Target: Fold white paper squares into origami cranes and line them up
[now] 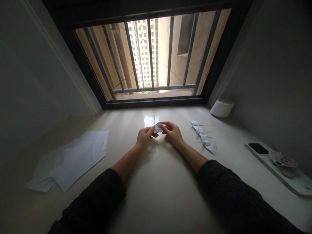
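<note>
Left hand (pixel 144 136) and right hand (pixel 174 132) are pinching paper (pixel 157 127), fingers (pixel 168 123) nearly closed. Folding is apparently proceeding, next requiring firm creasing.

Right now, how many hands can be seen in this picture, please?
2: the left hand is at the left side of the small white paper, and the right hand is at its right side. No other hand shows.

Small white paper (pixel 158 127), peaked top, between hands (pixel 173 132).
</note>
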Demonstrator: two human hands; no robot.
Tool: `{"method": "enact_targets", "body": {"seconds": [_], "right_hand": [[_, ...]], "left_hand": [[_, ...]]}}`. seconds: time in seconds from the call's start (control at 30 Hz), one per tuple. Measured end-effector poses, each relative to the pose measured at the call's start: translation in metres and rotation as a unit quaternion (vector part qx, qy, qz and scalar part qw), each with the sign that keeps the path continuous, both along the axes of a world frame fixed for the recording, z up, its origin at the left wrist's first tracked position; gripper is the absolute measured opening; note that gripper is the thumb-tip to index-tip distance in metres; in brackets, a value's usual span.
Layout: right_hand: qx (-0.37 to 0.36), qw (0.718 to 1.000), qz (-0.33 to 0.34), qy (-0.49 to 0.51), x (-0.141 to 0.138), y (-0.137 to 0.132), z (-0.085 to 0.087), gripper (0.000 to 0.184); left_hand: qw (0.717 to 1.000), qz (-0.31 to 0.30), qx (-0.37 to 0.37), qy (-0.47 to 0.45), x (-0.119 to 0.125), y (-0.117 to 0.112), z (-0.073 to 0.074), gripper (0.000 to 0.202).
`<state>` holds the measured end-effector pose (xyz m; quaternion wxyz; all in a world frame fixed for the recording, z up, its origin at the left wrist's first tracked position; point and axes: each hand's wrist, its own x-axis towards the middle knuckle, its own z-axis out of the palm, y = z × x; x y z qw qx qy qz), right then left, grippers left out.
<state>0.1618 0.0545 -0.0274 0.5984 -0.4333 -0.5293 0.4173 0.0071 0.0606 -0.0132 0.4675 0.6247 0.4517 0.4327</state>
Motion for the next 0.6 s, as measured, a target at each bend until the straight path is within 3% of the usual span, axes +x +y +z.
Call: {"method": "enact_targets", "body": {"seconds": [0.27,0.43,0.5,0.6], "right_hand": [[0.007,0.996,0.061,-0.063,0.003,-0.004,0.003,0.056],[0.045,0.993,0.021,-0.106,0.004,-0.006,0.003,0.067],[0.080,0.986,-0.005,-0.148,0.006,-0.008,0.005,0.063],[0.141,0.958,-0.037,-0.245,0.009,-0.012,0.008,0.035]], "left_hand": [[0.998,0.039,-0.008,-0.057,-0.003,0.007,-0.006,0.038],[0.996,0.056,-0.002,-0.065,-0.003,0.007,-0.007,0.039],[0.996,0.066,-0.009,-0.064,-0.003,0.006,-0.006,0.040],[0.995,0.072,-0.015,-0.068,-0.002,0.005,-0.005,0.042]]}}
